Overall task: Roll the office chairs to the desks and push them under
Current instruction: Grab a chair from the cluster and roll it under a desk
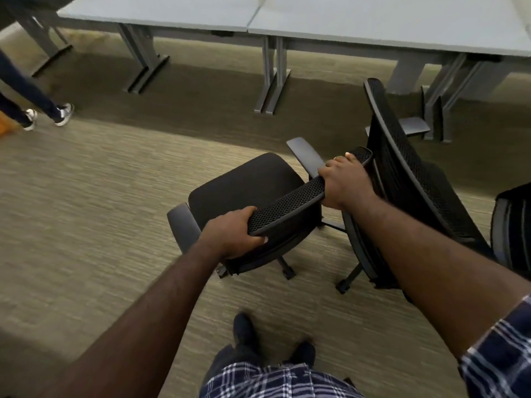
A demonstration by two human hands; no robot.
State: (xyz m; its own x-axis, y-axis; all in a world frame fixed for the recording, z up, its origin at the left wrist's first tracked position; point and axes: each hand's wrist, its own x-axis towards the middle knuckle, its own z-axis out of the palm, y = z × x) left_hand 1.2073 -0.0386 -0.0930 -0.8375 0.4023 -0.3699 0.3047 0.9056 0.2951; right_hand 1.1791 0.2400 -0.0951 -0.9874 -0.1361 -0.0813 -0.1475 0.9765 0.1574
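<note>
Head view shows both hands clamped on the curved top rim of a black mesh-backed office chair with a dark padded seat point(247, 182); the left hand point(232, 234) wraps the rim's near-left end, its fingers point(253, 240) curled under the edge; the right hand point(342, 182) grasps the far-right end, its fingers hooked over the top. That chair stands on the ribbed olive carpet floor point(86, 196), well short of the long pale grey table point(178, 12) across the top of the view, its seat turned toward the table's front edge.

Chief risk, as I judge it, sits to the right: a second black mesh office chair point(402, 156) stands just beside the right hand, its back almost touching the held rim, its base close by; a straight push could snag armrest on armrest or tangle the casters. Ahead, the grey metal table legs point(271, 81) could catch an armrest if the chair goes in off line. A passer-by's sneakered feet point(48, 114) at the floor's left edge could be clipped by a leftward swing. Blur suggests motion, so steering may lag.
</note>
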